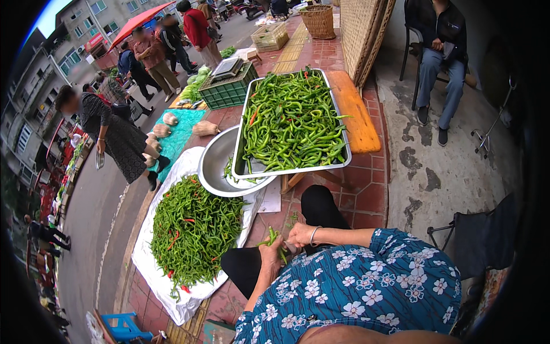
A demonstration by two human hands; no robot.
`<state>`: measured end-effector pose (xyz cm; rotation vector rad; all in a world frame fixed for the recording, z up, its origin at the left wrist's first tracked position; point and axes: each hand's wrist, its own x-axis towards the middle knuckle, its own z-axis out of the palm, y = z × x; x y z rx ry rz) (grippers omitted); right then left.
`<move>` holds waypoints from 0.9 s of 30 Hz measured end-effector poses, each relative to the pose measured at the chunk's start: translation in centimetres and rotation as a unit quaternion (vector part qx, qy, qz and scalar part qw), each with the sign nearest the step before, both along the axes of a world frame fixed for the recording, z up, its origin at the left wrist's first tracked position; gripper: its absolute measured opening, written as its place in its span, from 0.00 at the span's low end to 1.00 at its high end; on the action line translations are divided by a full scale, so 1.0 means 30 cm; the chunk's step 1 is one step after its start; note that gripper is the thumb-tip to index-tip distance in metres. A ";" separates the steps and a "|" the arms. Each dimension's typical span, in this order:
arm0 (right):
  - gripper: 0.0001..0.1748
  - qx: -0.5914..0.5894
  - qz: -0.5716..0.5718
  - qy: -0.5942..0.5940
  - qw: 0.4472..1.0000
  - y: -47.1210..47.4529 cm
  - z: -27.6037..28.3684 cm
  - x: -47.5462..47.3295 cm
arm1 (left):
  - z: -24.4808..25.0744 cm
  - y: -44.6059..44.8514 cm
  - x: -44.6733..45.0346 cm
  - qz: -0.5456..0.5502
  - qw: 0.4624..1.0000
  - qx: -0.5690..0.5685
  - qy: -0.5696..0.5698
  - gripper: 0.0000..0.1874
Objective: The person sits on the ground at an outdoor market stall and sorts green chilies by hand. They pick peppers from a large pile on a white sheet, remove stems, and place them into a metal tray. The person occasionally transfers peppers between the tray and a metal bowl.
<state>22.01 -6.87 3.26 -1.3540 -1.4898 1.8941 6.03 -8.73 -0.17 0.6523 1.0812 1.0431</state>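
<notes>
My left hand (270,254) is closed around a few green chili peppers (271,236), whose ends stick out between the fingers. Right beside it is my right hand (301,235), wearing a bracelet, its fingers bent towards the left hand; what they pinch, if anything, is hidden. Both hands are low over my lap, between my knees. Ahead of them a metal tray (296,168) is heaped with larger green peppers (292,124). Under its left corner sits a steel basin (215,148) with a few peppers inside. Thin green and red peppers (195,232) are piled on a white sheet (159,296) to the left.
The tray rests on an orange wooden stool or bench (354,114). Beyond are a green crate (230,86) with a scale (227,68) and squashes (161,130) on a teal sheet. A passer-by (114,129) stands at the left; a seated person (442,56) is at the right.
</notes>
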 end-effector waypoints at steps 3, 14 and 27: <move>0.11 0.070 0.045 -0.043 0.996 0.001 0.036 0.010 | 0.010 -0.001 0.001 -0.008 1.000 -0.006 0.008 0.08; 0.09 0.308 0.206 0.014 0.929 -0.036 0.097 -0.016 | -0.162 0.002 -0.041 -0.037 0.980 -0.160 -0.114 0.10; 0.10 0.452 -0.278 -0.299 0.793 0.394 0.281 0.382 | -0.132 -0.012 -0.062 -0.048 0.974 -0.164 -0.152 0.05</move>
